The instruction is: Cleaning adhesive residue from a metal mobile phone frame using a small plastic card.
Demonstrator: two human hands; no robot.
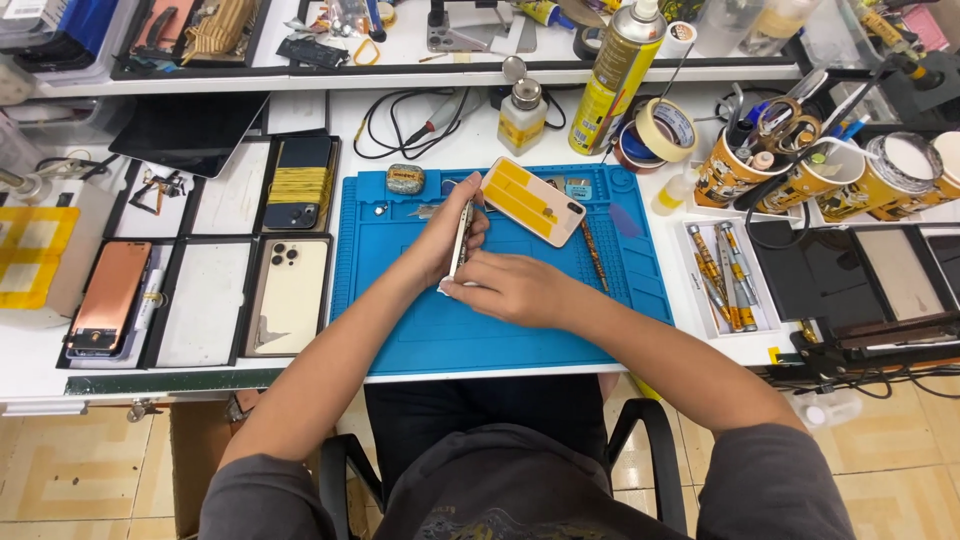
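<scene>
I hold a slim white phone frame (pixel 460 238) on its edge over the blue work mat (pixel 400 320). My left hand (pixel 443 232) grips it from the left side. My right hand (pixel 515 288) closes on its near end from the right. A phone back panel with yellow tape (pixel 533 201) lies tilted on the mat just beyond my hands. A screwdriver (pixel 594 256) rests on the mat to the right of it.
Black trays at the left hold a gold phone (pixel 289 296), a copper-coloured phone (pixel 110 296) and a dark phone with yellow tape (pixel 300 182). A spray can (pixel 617 75), tape rolls (pixel 665 130), a small bottle (pixel 522 112), tool cups (pixel 735 165) and a screwdriver tray (pixel 722 275) stand behind and right.
</scene>
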